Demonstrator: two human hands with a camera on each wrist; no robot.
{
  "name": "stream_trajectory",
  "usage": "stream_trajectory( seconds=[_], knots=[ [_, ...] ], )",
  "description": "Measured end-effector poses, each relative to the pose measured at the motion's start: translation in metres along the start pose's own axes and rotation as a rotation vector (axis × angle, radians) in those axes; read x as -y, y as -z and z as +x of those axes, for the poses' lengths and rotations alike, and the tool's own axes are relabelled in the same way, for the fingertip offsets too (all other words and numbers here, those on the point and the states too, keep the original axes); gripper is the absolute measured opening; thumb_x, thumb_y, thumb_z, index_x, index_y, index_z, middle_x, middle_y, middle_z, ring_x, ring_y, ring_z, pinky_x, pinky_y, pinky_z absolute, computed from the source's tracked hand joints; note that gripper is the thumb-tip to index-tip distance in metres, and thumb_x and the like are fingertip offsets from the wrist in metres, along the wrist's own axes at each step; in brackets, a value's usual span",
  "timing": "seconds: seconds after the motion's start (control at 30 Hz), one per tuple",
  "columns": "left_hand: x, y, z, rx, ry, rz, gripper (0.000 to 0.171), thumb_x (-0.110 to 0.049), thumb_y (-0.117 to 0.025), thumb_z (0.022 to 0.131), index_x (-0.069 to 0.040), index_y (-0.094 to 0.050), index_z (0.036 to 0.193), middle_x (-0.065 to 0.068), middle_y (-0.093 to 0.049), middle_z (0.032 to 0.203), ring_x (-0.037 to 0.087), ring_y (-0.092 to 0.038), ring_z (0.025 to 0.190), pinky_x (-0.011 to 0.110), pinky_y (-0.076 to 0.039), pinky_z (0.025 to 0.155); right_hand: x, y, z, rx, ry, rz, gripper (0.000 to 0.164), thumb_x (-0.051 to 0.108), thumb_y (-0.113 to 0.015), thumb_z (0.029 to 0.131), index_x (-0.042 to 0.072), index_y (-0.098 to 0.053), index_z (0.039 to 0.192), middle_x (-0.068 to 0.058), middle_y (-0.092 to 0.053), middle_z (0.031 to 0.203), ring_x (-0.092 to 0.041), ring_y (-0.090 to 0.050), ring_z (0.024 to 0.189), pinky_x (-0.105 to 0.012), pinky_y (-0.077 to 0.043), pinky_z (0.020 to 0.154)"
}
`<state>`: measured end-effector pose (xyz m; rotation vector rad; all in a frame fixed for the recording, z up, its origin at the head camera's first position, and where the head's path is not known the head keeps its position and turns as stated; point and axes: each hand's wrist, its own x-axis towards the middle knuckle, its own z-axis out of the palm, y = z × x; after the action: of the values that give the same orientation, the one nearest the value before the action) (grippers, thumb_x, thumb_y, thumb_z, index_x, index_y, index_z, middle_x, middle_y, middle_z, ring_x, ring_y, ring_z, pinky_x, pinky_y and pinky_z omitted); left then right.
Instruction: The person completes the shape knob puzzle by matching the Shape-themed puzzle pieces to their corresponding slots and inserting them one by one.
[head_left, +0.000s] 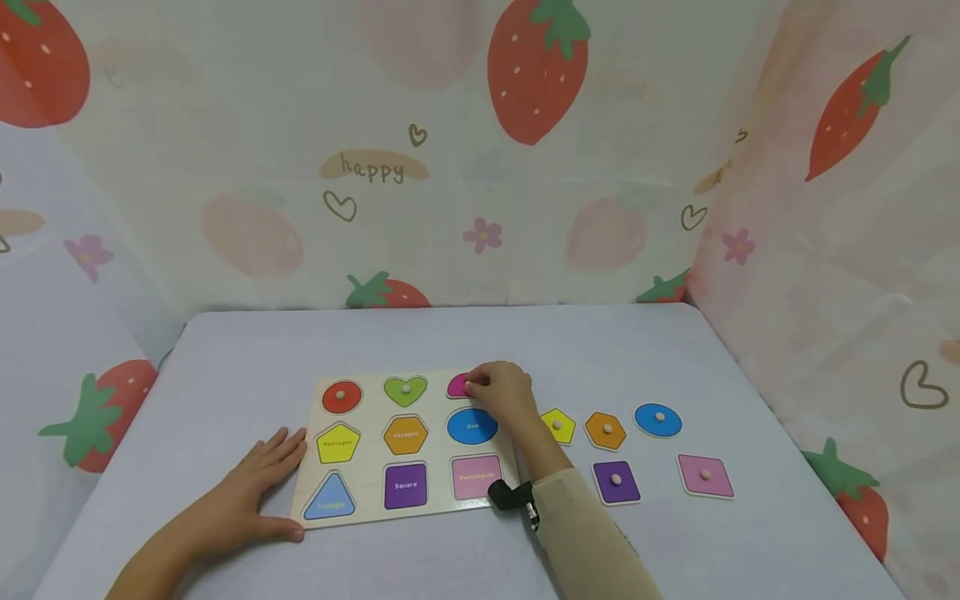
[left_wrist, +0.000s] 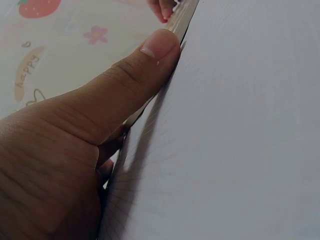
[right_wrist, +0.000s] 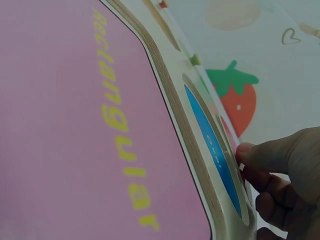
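A wooden shape-puzzle board lies flat on the table. My left hand rests at its left edge, fingers spread, with the thumb along the board's side. At the upper right slot, my right hand pinches a magenta puzzle piece between thumb and fingertips; its right part is hidden by the hand. A red round piece and a green heart piece, both with knobs, sit in the top row. Below them, the printed pentagon, hexagon, oval, triangle, square and rectangle recesses show.
Right of the board lie loose knobbed pieces: a yellow pentagon, orange hexagon, blue oval, purple square and pink rectangle. A white cloth covers the table. Strawberry-print curtains stand behind and beside it.
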<state>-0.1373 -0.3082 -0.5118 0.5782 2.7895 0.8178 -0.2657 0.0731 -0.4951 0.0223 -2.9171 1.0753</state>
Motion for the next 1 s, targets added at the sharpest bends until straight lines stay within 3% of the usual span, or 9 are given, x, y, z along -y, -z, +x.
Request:
stream_trajectory(
  seconds=[0.47,0.73,0.9,1.0],
  knots=[
    [-0.004,0.001,-0.001,-0.008,0.005,-0.008,0.126,-0.075,-0.081,0.062,-0.006,-0.037,0.158,0.008,-0.027,0.169,0.039,-0.01,0.158,0.004,0.017,0.111,0.0,0.0,0.001,0.011,0.029,-0.053,0.025,0.033,-0.076,0.094,0.018,-0.079,0.113,-0.001,-0.076,0.105,-0.022,-0.062,0.105,-0.05,-0.048,0.1],
    [-0.003,-0.003,-0.001,-0.019,-0.016,0.001,0.123,-0.074,-0.08,0.064,-0.005,-0.039,0.157,0.008,-0.029,0.168,0.04,-0.013,0.157,0.001,0.015,0.109,0.015,0.016,-0.009,0.072,-0.057,-0.003,0.033,0.034,-0.077,0.093,0.016,-0.074,0.12,-0.004,-0.072,0.111,-0.025,-0.064,0.108,-0.042,-0.061,0.09],
    [-0.005,-0.003,0.0,-0.011,-0.003,-0.012,0.123,-0.073,-0.081,0.064,-0.005,-0.039,0.157,0.007,-0.029,0.169,0.04,-0.013,0.157,0.003,0.015,0.111,0.023,0.031,-0.016,0.067,0.001,0.008,0.032,0.033,-0.074,0.094,0.017,-0.074,0.122,-0.003,-0.071,0.11,-0.024,-0.061,0.105,-0.04,-0.061,0.084],
    [-0.006,0.0,0.0,-0.01,0.027,-0.029,0.123,-0.071,-0.083,0.063,-0.006,-0.039,0.157,0.007,-0.028,0.169,0.039,-0.011,0.158,0.013,0.013,0.119,0.028,0.042,-0.019,0.082,0.073,0.016,0.03,0.032,-0.073,0.095,0.017,-0.074,0.122,-0.002,-0.071,0.112,-0.024,-0.06,0.108,-0.04,-0.06,0.086]
  ],
)
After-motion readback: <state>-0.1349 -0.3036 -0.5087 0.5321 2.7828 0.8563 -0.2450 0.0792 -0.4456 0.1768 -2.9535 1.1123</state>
